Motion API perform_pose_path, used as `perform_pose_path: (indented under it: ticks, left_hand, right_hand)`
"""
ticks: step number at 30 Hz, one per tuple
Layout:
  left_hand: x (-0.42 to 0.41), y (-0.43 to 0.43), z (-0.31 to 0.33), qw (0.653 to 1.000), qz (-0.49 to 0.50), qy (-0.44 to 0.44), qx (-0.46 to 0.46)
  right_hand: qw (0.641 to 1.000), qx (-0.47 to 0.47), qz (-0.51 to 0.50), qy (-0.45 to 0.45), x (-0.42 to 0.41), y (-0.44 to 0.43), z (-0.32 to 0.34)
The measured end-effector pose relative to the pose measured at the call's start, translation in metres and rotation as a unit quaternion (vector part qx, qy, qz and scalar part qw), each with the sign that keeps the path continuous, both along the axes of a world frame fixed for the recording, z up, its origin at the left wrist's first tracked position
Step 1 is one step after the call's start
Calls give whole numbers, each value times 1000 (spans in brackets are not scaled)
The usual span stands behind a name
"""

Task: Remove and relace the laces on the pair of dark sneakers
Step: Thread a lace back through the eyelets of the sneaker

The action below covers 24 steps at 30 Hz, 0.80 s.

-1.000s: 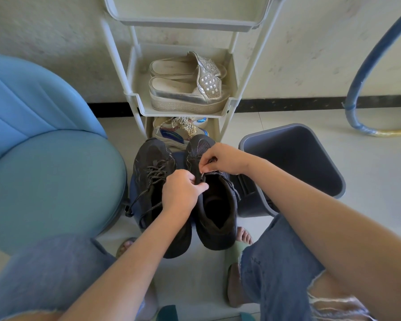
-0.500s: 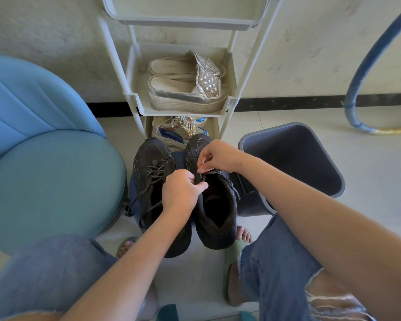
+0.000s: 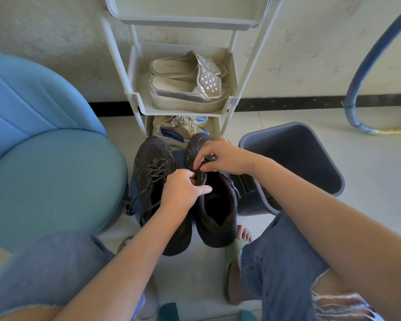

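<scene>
Down on the floor between the knees, the sneakers (image 3: 171, 239) sit side by side, toes towards the rack (image 3: 134, 98), with the chair (image 3: 44, 172) on one side and the bin (image 3: 294, 156) on the other. They rest on something dark blue, and I can't tell what it is. All the work is on the right sneaker (image 3: 218, 214). It looks like an early crossing of the relace, low down near the toe. The left hand (image 3: 183, 191) has its fingers curled in at the tongue edge with the thumb lying straight, so it seems to be steadying the shoe. Whether it also has lace in there I can't tell. The right hand (image 3: 220, 156) pinches the lace (image 3: 209, 158) between thumb and fingertips just above. To do this well, brace the upper firmly, feed the tip cleanly through the eyelet, draw the slack out evenly and keep the cord flat, not twisted. Match both sides before moving up a row. Now the look of things. Both shoes are dark brown-black with soft, matte uppers and chunky soles. The right one gapes open with a deep black mouth, and a grey speckled cord trails down its outer edge. The left sneaker (image 3: 152, 163) is fully laced in neat crosses of the same speckled cord, its loose ends (image 3: 143, 200) straggling off towards the chair.
</scene>
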State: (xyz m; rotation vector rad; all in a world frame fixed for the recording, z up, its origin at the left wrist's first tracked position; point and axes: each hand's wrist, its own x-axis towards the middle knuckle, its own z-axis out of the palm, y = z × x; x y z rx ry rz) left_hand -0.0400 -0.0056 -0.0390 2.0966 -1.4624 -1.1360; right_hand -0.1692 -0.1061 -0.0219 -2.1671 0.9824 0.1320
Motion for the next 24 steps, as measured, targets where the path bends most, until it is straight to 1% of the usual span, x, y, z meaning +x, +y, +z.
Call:
perform_pose_path:
  ticks: [1, 4, 5, 9, 13, 18, 22, 24]
  left_hand:
    - [0, 1, -1, 1000, -9, -1, 5]
    - [-1, 5, -4, 999, -21, -40, -6]
    - [-1, 5, -4, 999, -20, -43, -6]
    - [0, 4, -6, 1000, 8, 5, 19]
    - [-1, 7, -7, 1000, 3, 0, 13]
    - [1, 8, -7, 1000, 7, 5, 7]
    - [0, 7, -6, 1000, 10, 6, 10]
    - [1, 6, -7, 1000, 9, 8, 11]
  right_hand:
    - [1000, 1, 11, -8, -2, 1, 2]
    - [998, -7, 50, 25, -4, 6, 6]
    - [999, 4, 49, 18, -3, 6, 6]
    - [999, 39, 11, -28, 2, 7, 7]
    - [997, 64, 7, -37, 6, 10, 4]
    - [998, 64, 5, -16, 5, 10, 1]
    - [998, 58, -15, -26, 10, 13, -2]
    - [1000, 18, -1, 1, 14, 17, -3]
